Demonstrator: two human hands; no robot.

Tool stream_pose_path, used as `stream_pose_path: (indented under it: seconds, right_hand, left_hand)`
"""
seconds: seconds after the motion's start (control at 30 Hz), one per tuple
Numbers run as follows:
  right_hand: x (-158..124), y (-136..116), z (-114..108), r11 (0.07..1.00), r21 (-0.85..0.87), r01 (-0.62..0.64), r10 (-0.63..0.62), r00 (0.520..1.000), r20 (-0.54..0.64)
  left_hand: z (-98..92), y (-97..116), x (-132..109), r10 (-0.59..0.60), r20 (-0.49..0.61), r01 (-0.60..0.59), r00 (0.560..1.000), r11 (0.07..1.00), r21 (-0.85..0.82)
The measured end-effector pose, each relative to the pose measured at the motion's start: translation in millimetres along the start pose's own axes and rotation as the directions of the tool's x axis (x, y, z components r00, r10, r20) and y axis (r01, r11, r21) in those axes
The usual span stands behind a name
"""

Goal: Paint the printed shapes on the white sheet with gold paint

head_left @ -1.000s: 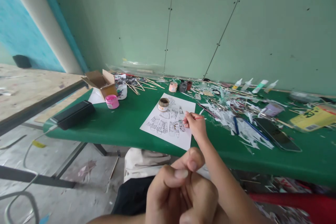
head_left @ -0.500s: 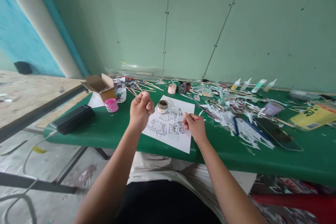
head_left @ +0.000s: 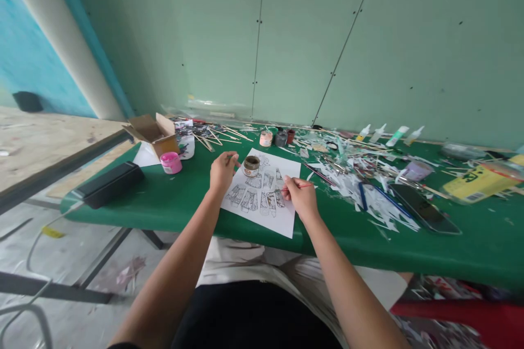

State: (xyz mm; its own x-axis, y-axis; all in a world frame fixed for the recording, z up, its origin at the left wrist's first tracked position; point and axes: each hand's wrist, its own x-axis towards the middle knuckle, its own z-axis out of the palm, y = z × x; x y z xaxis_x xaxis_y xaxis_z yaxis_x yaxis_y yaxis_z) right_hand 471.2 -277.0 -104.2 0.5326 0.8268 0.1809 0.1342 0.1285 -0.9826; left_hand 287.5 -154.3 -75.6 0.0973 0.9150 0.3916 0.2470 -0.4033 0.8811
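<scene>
A thin red paintbrush (head_left: 302, 186) is pinched in my right hand (head_left: 298, 195), its tip down over the white paper sheet (head_left: 289, 223). Black line drawings of patterned, banded shapes (head_left: 251, 199) cover the sheet, some with brownish patches. On the sheet's upper left part stands an open jar of dark brownish paint (head_left: 251, 166). My left hand (head_left: 224, 170) is beside this jar at the sheet's left edge, fingers loosely bent and apart, with nothing visible held.
A pink paint jar (head_left: 171, 163), an open cardboard box (head_left: 158, 139) and a black case (head_left: 109, 184) lie left. Behind are small paint jars (head_left: 280, 138) and wooden sticks (head_left: 232, 133). Paper scraps (head_left: 382, 207), a phone (head_left: 426, 208) and a yellow container (head_left: 483, 181) lie right.
My left hand has come down from a raised, loosely closed position to the sheet's left edge, and its fingers have loosened. My right hand stays over the drawing with the paintbrush.
</scene>
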Motion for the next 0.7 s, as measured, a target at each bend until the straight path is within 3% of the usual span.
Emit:
stream_pose_path:
  seconds: [0.17, 0.33, 0.47, 0.7]
  right_hand:
    - [0, 1, 0, 1.0, -0.024, 0.015, -0.015, 1.0, 0.006]
    - [-1, 0, 1, 0.998, -0.056, 0.031, -0.031, 0.999, 0.008]
    - [-2, -3, 0, 0.996, -0.081, 0.036, -0.035, 0.999, 0.007]
    - [-3, -3, 0, 0.997, -0.066, 0.032, -0.031, 0.999, 0.021]
  left_hand:
    - [-1.6, 2, -2, 0.0, -0.001, 0.0, 1.0, 0.948, 0.318]
    - [-2.7, 11, -6, -0.095, 0.051, 0.057, 0.994, 0.862, 0.503]
    - [-2.1, 10, -8, -0.097, 0.056, 0.051, 0.994, 0.836, 0.547]
    - [-1.3, 6, -9, -0.096, 0.047, 0.061, 0.994, 0.87, 0.489]
